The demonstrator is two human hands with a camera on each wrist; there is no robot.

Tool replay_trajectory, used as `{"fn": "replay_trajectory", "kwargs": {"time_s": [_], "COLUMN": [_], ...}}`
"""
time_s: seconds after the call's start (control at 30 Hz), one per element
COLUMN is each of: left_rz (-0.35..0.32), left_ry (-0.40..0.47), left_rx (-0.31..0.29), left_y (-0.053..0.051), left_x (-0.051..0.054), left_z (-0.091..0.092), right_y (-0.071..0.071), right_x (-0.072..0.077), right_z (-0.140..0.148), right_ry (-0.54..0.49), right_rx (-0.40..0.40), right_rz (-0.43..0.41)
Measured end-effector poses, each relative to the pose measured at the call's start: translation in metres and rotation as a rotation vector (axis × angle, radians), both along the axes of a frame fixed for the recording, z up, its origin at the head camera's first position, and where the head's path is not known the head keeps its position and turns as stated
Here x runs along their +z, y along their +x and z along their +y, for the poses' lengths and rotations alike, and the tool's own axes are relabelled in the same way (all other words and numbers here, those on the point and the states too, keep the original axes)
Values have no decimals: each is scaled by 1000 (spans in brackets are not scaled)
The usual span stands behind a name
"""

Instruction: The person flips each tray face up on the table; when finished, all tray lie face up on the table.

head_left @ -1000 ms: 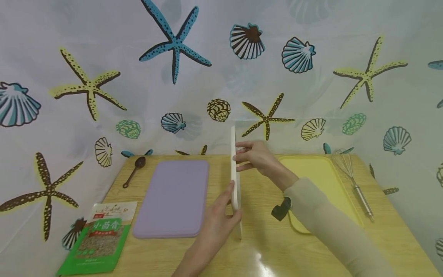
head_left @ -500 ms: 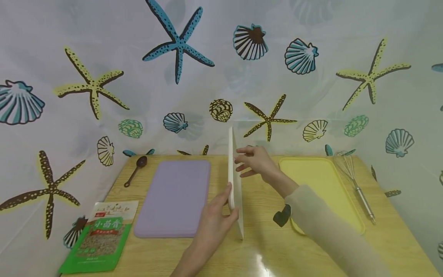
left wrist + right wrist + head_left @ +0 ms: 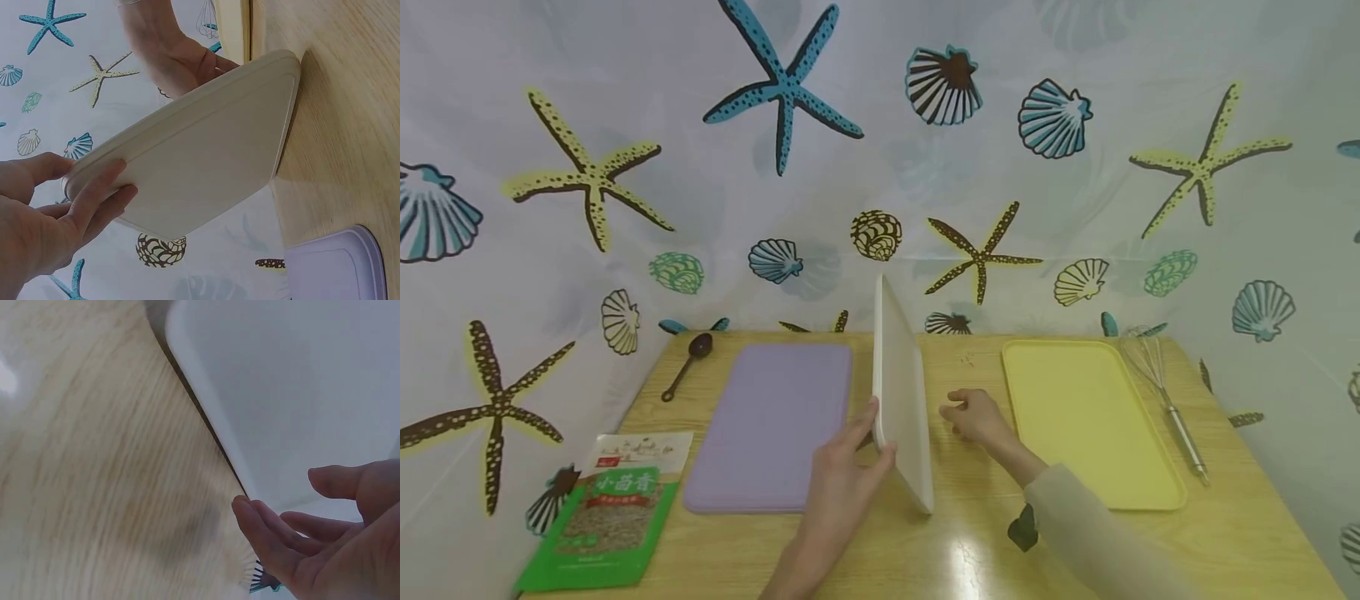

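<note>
A white tray (image 3: 901, 392) stands on its long edge, tilted left, in the middle of the wooden table. My left hand (image 3: 842, 487) pinches its upper near corner, thumb on one face and fingers on the other, as the left wrist view shows with the tray (image 3: 206, 156) and hand (image 3: 69, 212). To the tray's right, my right hand (image 3: 981, 421) hovers low over the table with relaxed, slightly bent fingers and nothing in them. In the right wrist view that hand (image 3: 331, 537) is beside the tray's inner face (image 3: 294, 394).
Left of the tray lie a purple board (image 3: 775, 425), a dark spoon (image 3: 688, 367) and a green seed packet (image 3: 610, 517). On the right are a yellow tray (image 3: 1090, 425) and a whisk (image 3: 1172, 408). Small crumbs (image 3: 967, 360) lie near the table's back edge.
The white tray's top has leaned left, showing more of its right-hand face. My right hand has moved away from it, down toward the table. My left hand has shifted left, still gripping the tray.
</note>
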State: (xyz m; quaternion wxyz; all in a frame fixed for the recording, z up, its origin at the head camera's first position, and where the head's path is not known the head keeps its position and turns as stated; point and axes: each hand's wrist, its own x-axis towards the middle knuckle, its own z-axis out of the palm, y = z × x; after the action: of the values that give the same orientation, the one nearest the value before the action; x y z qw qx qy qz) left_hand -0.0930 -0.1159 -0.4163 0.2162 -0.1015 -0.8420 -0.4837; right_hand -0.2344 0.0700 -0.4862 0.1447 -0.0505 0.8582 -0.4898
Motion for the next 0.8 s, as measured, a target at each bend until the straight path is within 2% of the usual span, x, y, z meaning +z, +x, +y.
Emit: {"fn": "replay_trajectory", "kwargs": {"time_s": [0.17, 0.37, 0.63, 0.8], "left_rz": [-51, -141, -253, -393], "left_ry": [83, 187, 305, 305], "left_rx": [32, 84, 30, -33], "left_y": [-3, -4, -7, -9], "left_x": [-2, -4, -3, 4], "left_z": [-3, -8, -18, -31], "right_y": [5, 7, 0, -8], "right_x": [-12, -17, -22, -25], "right_z": [2, 2, 7, 13], "right_ry": [-8, -139, -203, -184], "right_rx": [28, -10, 11, 23], "right_rz": [-12, -116, -187, -209]}}
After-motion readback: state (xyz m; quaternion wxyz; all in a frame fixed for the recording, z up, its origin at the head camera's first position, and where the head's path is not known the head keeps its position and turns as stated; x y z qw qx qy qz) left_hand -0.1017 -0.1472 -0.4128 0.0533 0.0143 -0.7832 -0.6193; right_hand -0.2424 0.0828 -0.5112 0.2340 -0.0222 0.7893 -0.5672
